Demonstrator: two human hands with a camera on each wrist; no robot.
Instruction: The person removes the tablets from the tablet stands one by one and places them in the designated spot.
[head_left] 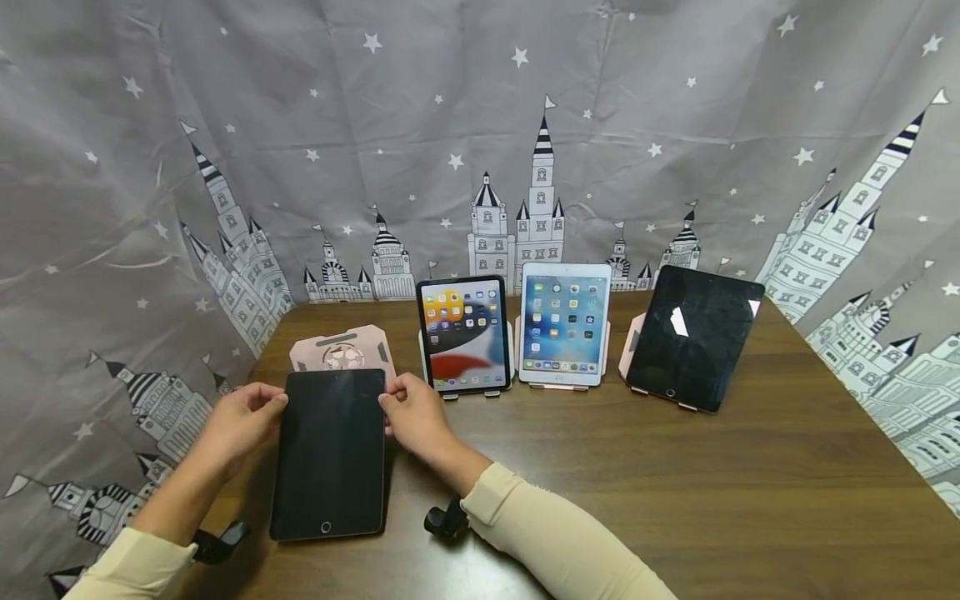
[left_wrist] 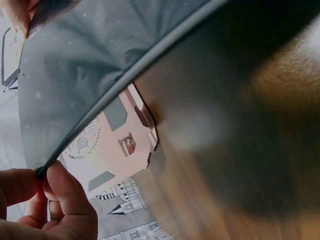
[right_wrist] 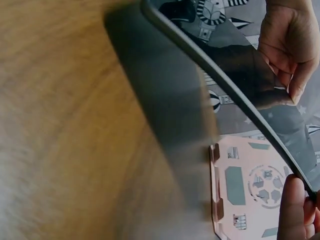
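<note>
A black-screened tablet (head_left: 330, 458) is held near its top corners by both hands, in front of a pink tablet stand (head_left: 345, 346). My left hand (head_left: 243, 417) pinches the left edge between thumb and fingers. Opposite it, my right hand (head_left: 416, 417) pinches the right edge. In the left wrist view the tablet (left_wrist: 100, 65) slants across, with the pink stand (left_wrist: 115, 145) behind it and the left fingers (left_wrist: 70, 190) at its edge. From the right wrist, a gap shows between the tablet's lower edge and its shadow on the table; the stand's cut-out back plate (right_wrist: 235, 185) faces the camera.
To the right stand a tablet with a colourful screen (head_left: 465, 333), a white tablet (head_left: 566, 325) and a dark tablet (head_left: 693, 337), each on a stand. They line the back of the wooden table (head_left: 675, 475). Behind hangs a grey castle-print curtain (head_left: 420, 125).
</note>
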